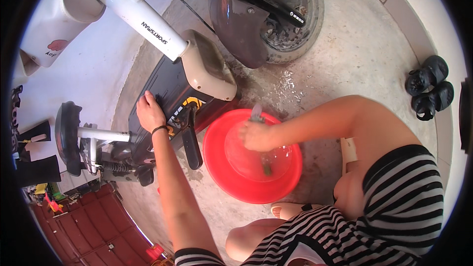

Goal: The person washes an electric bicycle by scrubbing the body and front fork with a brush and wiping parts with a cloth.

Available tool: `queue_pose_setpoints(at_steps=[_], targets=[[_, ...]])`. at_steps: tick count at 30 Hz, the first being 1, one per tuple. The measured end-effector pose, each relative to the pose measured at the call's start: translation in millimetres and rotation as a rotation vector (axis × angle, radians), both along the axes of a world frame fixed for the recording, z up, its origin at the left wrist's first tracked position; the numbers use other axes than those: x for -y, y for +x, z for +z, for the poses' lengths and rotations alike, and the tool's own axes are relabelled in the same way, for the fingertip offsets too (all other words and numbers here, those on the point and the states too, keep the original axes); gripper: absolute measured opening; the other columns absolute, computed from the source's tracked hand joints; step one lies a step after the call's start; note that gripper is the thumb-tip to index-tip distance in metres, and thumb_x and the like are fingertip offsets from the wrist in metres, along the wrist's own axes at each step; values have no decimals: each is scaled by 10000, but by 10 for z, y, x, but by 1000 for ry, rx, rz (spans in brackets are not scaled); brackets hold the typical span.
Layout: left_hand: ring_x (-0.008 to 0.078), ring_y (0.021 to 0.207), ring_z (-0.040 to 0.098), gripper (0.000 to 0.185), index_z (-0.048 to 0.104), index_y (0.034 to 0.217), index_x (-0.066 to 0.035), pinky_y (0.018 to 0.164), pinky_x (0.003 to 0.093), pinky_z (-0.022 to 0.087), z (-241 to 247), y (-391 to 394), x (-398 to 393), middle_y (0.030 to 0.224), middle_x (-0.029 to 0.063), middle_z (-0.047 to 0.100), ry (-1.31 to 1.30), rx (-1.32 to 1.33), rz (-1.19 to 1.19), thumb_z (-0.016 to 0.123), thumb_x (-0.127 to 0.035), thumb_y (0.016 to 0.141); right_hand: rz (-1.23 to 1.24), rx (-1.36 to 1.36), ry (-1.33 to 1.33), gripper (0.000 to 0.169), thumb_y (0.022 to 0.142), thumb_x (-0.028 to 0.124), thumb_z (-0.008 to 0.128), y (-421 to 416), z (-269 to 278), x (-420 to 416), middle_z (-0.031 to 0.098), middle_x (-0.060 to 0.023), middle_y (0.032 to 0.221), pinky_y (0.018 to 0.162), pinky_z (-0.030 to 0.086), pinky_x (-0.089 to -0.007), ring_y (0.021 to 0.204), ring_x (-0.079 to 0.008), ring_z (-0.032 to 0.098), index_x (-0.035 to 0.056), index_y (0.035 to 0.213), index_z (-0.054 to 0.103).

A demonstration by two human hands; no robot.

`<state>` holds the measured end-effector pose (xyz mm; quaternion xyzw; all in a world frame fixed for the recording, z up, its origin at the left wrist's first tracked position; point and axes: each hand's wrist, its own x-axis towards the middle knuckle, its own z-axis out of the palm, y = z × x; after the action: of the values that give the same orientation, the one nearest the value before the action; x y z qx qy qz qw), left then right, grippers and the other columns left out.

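Note:
My left hand (150,113) rests with its fingers together on the black plastic housing (162,81) of a white-framed exercise bike (147,22). Over a red plastic basin (214,162) with water in it, my right hand (257,135) is closed around a small object (257,112), blurred by motion, with a greyish, translucent end that sticks out past the fist. Something greenish (266,168) shows in the water below that hand; whether it is part of the held object I cannot tell. The bike's black pedal crank (191,142) hangs between my left hand and the basin.
A scooter's front wheel (292,40) stands beyond the basin, near wet concrete floor (288,88). Black sandals (430,87) lie at the right by a tiled step (410,29). The bike's black seat (68,138) is at the left, above a dark red metal door (96,225).

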<state>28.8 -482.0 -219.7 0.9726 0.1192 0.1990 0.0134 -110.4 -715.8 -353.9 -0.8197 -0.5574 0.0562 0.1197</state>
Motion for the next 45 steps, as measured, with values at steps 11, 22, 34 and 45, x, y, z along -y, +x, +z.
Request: queue_pose_setpoints(at_steps=[11, 22, 34, 45], targets=[[302, 880, 565, 240, 638, 874, -63, 781, 386, 428, -77, -24, 122, 920, 118, 597, -145, 53, -60, 471, -229, 829, 36, -311, -298, 321, 710, 194, 631, -489, -1296, -595, 552, -104, 1166, 848, 417, -541, 1082, -316, 509, 73, 1007, 654], [294, 879, 568, 241, 651, 881, -79, 777, 385, 434, -86, -40, 50, 926, 114, 593, -126, 44, -42, 468, -215, 801, -450, -1717, 827, 384, 712, 89, 562, 692, 320, 814, 580, -57, 934, 726, 449, -278, 863, -134, 552, 37, 1090, 520], [279, 897, 558, 242, 641, 905, -86, 795, 381, 424, -109, -37, 74, 930, 106, 581, -165, 5, -42, 466, -214, 797, -932, -1024, 1304, 396, 907, 135, 388, 1714, 197, -139, 504, -158, 1232, 973, 354, -346, 1145, -258, 475, 52, 1294, 385], [291, 908, 549, 247, 637, 934, -106, 802, 385, 418, -104, -13, 118, 940, 102, 579, -145, -7, -78, 450, -220, 820, -1087, -695, 1009, 380, 890, 286, 353, 1845, -257, -188, 546, -289, 1004, 882, 388, -458, 988, -417, 513, -49, 929, 527]])
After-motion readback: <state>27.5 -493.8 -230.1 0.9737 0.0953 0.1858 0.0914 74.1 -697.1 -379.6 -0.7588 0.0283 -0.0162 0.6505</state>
